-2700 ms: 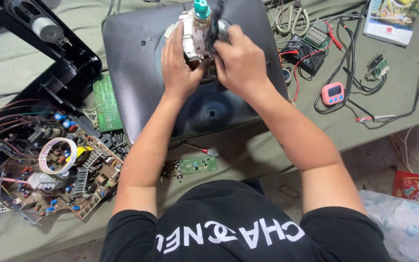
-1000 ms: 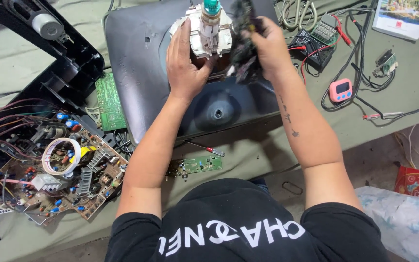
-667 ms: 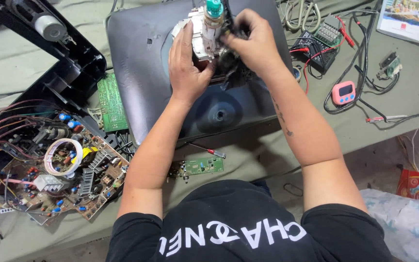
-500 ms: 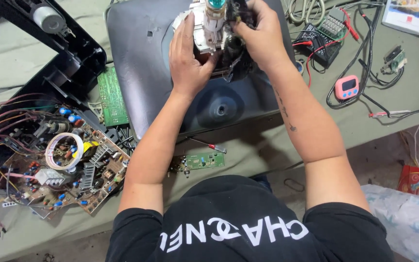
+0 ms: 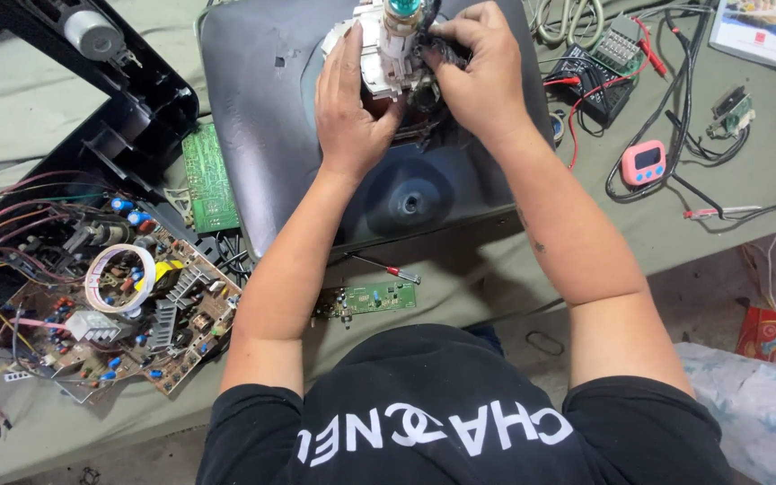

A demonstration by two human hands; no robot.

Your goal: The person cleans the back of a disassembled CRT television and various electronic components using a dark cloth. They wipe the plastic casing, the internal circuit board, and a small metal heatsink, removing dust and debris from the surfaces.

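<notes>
A dark grey picture tube (image 5: 271,99) lies face down on the green-covered bench, its neck pointing up at me. On the neck sits a white yoke assembly (image 5: 381,63) with a teal tip. My left hand (image 5: 350,108) is wrapped around the left side of the white yoke. My right hand (image 5: 478,72) is closed on a small dark part with wires (image 5: 437,52) at the right side of the neck. Both forearms reach over the tube's back.
A large circuit board (image 5: 119,314) with coils and wires lies at the left beside a black plastic casing (image 5: 110,108). A green board (image 5: 208,180), a small green board (image 5: 370,299) and a screwdriver (image 5: 388,268) lie near. A multimeter (image 5: 604,67), pink timer (image 5: 644,163) and cables are at right.
My right hand, which had been lifted off to the right with a dark part, has come back in against the tube neck. My left hand has stayed on the yoke.
</notes>
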